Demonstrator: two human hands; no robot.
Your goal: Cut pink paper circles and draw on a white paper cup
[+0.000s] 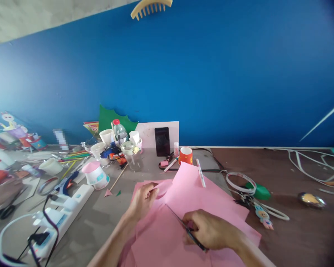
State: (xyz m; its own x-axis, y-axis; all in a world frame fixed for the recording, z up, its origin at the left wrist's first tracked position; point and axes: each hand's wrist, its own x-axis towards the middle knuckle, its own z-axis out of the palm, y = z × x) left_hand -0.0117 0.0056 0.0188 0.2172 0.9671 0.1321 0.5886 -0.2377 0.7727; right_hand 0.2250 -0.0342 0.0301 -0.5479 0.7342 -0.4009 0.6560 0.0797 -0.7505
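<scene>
The right hand (208,230) grips scissors (183,224), seemingly cutting the pink paper (161,237); the left hand (143,198) pinches the paper's edge on the surface (105,218).

Over the pink paper (167,237), the left hand (143,200) curled its fingers at the sheet's far edge, pinching; the right hand (208,230) was fisted nearer, both forearms reaching in.

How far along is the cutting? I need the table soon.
Partly done: a cut already runs into the pink paper. In hand: the right hand works scissors along it while the left hand grips the paper's edge. Most of the sheet remains uncut.
</scene>
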